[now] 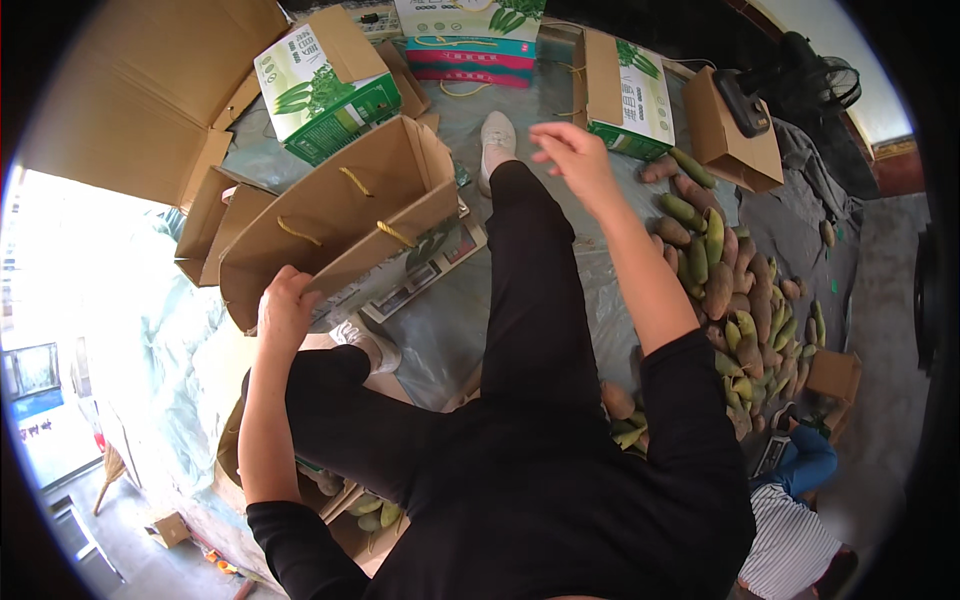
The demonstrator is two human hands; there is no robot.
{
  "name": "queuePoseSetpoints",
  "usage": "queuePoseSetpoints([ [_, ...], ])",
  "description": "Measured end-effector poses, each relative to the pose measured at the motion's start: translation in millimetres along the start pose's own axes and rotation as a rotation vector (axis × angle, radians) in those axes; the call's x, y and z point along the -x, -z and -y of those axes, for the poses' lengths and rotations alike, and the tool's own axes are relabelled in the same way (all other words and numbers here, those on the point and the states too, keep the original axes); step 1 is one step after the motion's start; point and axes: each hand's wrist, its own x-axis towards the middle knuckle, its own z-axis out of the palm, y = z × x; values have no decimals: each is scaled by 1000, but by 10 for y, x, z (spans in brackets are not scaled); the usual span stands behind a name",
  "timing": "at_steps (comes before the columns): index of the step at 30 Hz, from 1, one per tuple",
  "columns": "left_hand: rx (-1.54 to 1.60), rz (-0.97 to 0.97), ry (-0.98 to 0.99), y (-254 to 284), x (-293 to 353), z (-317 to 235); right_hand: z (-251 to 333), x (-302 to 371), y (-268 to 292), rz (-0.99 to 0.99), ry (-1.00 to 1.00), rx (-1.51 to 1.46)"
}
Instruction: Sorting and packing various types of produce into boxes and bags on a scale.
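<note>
My left hand point(287, 306) is closed on the near rim of an open cardboard carton point(300, 215) with yellow rope handles. The carton's top is open toward me, and its brown inner walls show. Beneath its right end lies a pale, flat, framed object point(440, 272) that I cannot make out. Held out ahead, my right hand point(575, 162) is empty, with its fingers apart and slightly bent. It hovers over the plastic-covered floor, between my shoe and a white and green carton point(632, 95).
Green and brown oblong produce point(715, 285) lies heaped at the right. A printed carton point(325, 95) and stacked gift boxes point(470, 60) stand ahead. Near a brown carton point(735, 135) is a black fan point(825, 80). A person in a striped top point(790, 540) is at lower right.
</note>
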Motion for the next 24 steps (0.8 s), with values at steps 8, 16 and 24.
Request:
queuePoseSetpoints([
  [8, -132, -42, 149, -316, -210, -208, -1274, 967, 445, -216, -312, 31],
  [16, -317, -144, 283, -676, -70, -476, -2334, 2213, 100, 56, -539, 470],
  [24, -370, -151, 302, -794, -130, -171, -2968, 3049, 703, 152, -802, 754],
])
